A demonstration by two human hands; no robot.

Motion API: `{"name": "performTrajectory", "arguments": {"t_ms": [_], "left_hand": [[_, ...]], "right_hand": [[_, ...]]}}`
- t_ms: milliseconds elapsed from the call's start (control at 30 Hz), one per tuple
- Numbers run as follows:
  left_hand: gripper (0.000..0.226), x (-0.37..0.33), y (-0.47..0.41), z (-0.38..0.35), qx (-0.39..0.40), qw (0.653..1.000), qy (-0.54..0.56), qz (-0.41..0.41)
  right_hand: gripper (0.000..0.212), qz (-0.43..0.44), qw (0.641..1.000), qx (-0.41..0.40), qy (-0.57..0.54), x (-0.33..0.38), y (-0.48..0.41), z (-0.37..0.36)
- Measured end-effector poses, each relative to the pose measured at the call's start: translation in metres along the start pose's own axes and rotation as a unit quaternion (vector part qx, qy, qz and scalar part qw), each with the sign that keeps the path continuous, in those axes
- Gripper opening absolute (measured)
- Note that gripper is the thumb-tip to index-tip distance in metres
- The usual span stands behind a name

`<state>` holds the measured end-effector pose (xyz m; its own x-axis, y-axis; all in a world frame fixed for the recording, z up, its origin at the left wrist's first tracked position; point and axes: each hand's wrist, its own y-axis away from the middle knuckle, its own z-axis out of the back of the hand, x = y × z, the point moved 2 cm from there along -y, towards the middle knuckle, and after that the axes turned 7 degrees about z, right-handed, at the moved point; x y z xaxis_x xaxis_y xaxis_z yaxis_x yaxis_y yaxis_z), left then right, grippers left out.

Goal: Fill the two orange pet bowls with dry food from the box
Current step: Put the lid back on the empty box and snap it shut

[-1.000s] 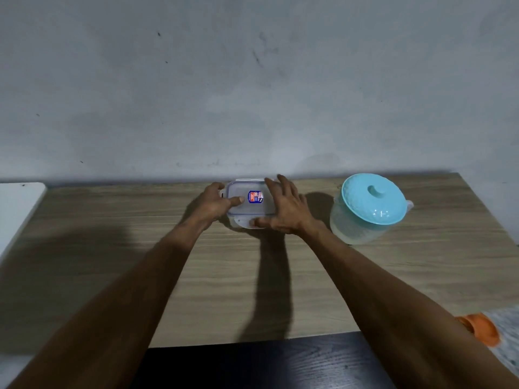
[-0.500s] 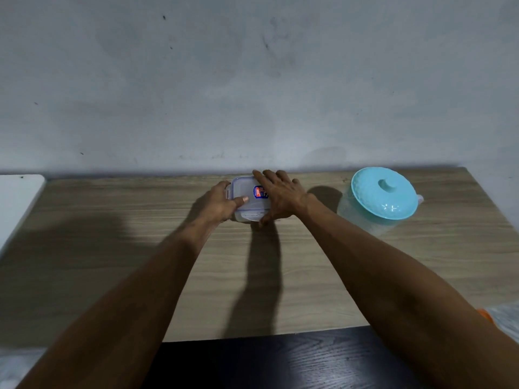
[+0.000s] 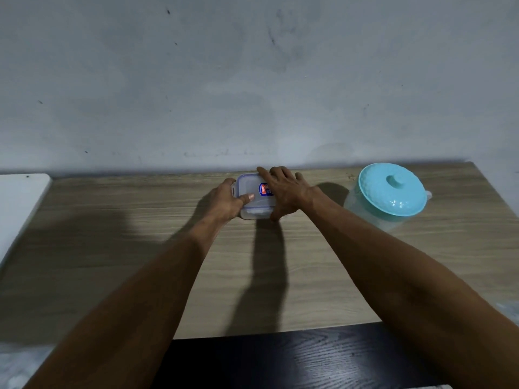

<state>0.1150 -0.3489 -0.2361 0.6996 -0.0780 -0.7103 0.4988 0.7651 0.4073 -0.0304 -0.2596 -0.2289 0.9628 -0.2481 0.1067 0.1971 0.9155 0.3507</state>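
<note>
At the frame's centre on the tabletop [image 3: 112, 220], both hands' grip is clamped on the box [image 3: 254, 196], left hand [image 3: 226, 202] and right hand [image 3: 286, 192] flanking its closed lid, so filling looks unstarted and no orange bowls show.

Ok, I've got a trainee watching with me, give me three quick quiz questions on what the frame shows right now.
1. True or false: the lid of the food box is already off.
2. Which hand lies flat across the top of the box? A) left hand B) right hand
3. Fill in: the pitcher with the teal lid stands on the table to the box's ____.

Key: 1. False, the lid is still on. 2. B; the left hand grips the box's left side, thumb on the lid. 3. Right.
</note>
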Motion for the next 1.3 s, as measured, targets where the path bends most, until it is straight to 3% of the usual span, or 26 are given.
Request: {"name": "performTrajectory", "arguments": {"t_ms": [100, 167, 233, 367, 467, 700, 1067, 1200, 1300], "left_hand": [[0.059, -0.002, 0.005, 0.001, -0.004, 1.0, -0.015, -0.003], [0.058, -0.004, 0.009, 0.001, -0.004, 1.0, -0.014, -0.002], [0.057, -0.006, 0.012, 0.0, -0.005, 1.0, -0.019, -0.003], [0.066, -0.007, 0.017, 0.001, -0.048, 0.998, -0.035, -0.003], [0.071, -0.007, 0.024, -0.001, -0.108, 0.994, -0.024, 0.003], [0.058, 0.005, 0.019, -0.012, -0.145, 0.988, 0.043, -0.004], [0.031, 0.008, 0.012, -0.016, -0.107, 0.98, 0.153, 0.063], [0.029, 0.015, 0.017, -0.016, -0.053, 0.978, 0.195, 0.059], [0.026, 0.018, 0.035, -0.014, -0.067, 0.974, 0.209, 0.049]], "right_hand": [[0.124, -0.061, 0.978, -0.061, -0.19, -0.006, 0.02, -0.008], [0.088, -0.117, 0.92, -0.184, -0.326, -0.01, 0.032, -0.019], [0.052, -0.175, 0.875, -0.255, -0.373, -0.009, 0.041, -0.032], [0.041, -0.26, 0.783, -0.281, -0.491, -0.003, 0.041, -0.047], [0.038, -0.288, 0.742, -0.296, -0.527, -0.005, 0.035, -0.046], [0.044, -0.313, 0.696, -0.303, -0.571, -0.011, 0.025, -0.057], [0.059, -0.331, 0.654, -0.305, -0.608, -0.003, 0.026, -0.057], [0.052, -0.34, 0.638, -0.296, -0.625, 0.005, 0.031, -0.062], [0.052, -0.325, 0.631, -0.305, -0.635, 0.017, 0.045, -0.064]]}}
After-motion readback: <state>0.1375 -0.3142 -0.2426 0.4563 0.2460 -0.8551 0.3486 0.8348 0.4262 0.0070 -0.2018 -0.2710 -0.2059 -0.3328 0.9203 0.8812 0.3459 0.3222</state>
